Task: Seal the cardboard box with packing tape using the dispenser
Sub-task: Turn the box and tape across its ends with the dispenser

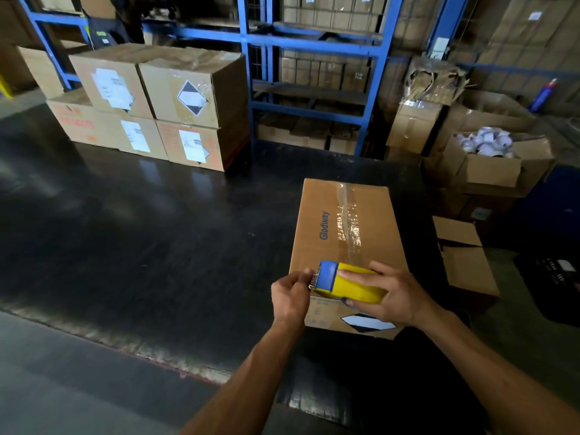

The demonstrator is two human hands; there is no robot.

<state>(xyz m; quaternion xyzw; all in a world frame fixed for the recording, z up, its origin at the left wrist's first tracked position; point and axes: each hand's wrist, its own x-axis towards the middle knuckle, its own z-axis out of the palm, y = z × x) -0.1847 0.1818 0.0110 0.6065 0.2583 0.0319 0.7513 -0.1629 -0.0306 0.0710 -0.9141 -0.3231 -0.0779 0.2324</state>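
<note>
A brown cardboard box [373,233] printed "Glodway" lies on the dark table, flaps closed, with a strip of clear tape [346,215] running along its top seam. My right hand [390,293] grips a yellow and blue tape dispenser [345,282] over the box's near end. My left hand [292,293] pinches at the toothed blue end of the dispenser, fingers closed there; whether they hold the tape end is hard to tell.
Four stacked labelled cartons [157,105] stand at the table's far left. Blue shelving [314,73] with boxes is behind. Open cartons, one with white rolls [486,142], and a smaller box [464,255] sit to the right. The table's worn near edge [141,346] runs diagonally at left.
</note>
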